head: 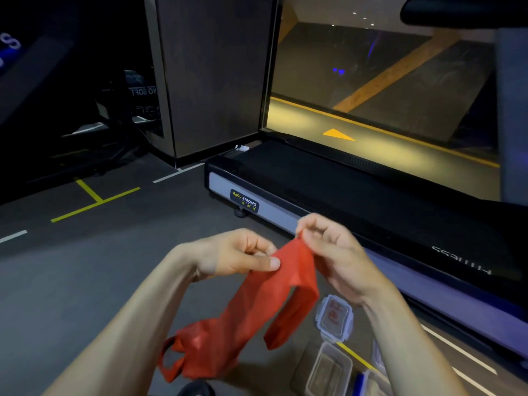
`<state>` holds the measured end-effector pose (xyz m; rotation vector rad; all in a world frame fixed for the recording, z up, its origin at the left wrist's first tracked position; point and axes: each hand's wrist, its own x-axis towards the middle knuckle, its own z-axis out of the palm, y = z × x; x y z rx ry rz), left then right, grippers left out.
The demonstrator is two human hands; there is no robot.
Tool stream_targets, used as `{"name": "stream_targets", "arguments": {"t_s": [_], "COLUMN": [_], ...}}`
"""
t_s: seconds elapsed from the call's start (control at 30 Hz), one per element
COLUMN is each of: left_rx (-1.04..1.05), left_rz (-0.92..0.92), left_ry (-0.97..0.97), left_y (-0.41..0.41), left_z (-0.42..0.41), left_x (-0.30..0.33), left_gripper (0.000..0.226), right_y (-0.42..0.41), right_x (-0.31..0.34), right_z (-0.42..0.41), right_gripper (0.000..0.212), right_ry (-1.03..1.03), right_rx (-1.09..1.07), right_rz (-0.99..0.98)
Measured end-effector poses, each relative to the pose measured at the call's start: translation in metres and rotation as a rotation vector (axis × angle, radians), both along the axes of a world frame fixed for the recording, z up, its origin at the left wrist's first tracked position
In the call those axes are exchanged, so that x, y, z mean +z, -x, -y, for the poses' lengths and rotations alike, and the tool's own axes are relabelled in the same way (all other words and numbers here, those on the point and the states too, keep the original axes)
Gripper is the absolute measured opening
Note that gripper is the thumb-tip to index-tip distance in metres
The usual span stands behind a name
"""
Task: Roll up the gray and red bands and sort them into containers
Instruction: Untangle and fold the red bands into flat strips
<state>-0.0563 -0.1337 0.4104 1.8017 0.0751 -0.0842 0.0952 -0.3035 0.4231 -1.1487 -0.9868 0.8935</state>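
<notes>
Hanging between both hands, a long red stretchy fabric band [257,304] is held up over a dark gray gym floor [85,281]. Its upper edge is pinched by the left hand [237,254], thumb pressed against curled fingers, and by the right hand [334,252], whose fingertips are closed on the band's top corner a little higher. From there the band droops down and to the left, its crumpled lower end with 2 loops seen near the bottom of the view; whether that end touches the floor cannot be told.

Below the right forearm, 1 clear plastic lid with clip latches [335,318] lies flat on the floor, red print showing on it. Just beside it, nearer the viewer, 1 clear rectangular plastic container [328,370] stands open; its contents cannot be made out. Another clear container with a blue part [368,381] is partly cut off at the bottom edge, and what it holds is not visible.

A black and gray treadmill base [285,195] is seen beyond the hands, labelled "BODY STRONG".
</notes>
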Motion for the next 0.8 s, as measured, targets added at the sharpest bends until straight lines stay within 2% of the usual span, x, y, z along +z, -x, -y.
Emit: {"name": "stream_targets", "arguments": {"t_s": [0.1, 0.2, 0.27, 0.33, 0.43, 0.8], "left_rx": [-0.054, -0.012, 0.018, 0.043, 0.072, 0.105], "left_rz": [-0.027, 0.002, 0.034, 0.059, 0.089, 0.103], "left_ry": [-0.063, -0.16, -0.157, -0.121, -0.096, -0.063], "left_y": [0.002, -0.001, -0.003, -0.005, -0.008, -0.009], "left_z": [0.004, 0.003, 0.002, 0.001, 0.003, 0.005], "left_x": [-0.005, -0.005, -0.005, -0.004, -0.005, -0.006], "left_gripper": [0.018, 0.043, 0.038, 0.022, 0.009, 0.011], "right_y": [0.005, 0.004, 0.0, -0.005, -0.012, -0.011], "right_x": [0.012, 0.019, 0.019, 0.019, 0.018, 0.018], "right_z": [0.001, 0.004, 0.005, 0.006, 0.008, 0.011], "right_gripper": [0.009, 0.019, 0.018, 0.011, 0.031, 0.034], "right_ry": [-0.142, -0.169, -0.172, -0.183, -0.19, -0.199], "right_rx": [-0.036, -0.055, -0.056, -0.043, -0.017, 0.022], "right_rz": [-0.347, -0.472, -0.521, -0.529, -0.509, -0.493]}}
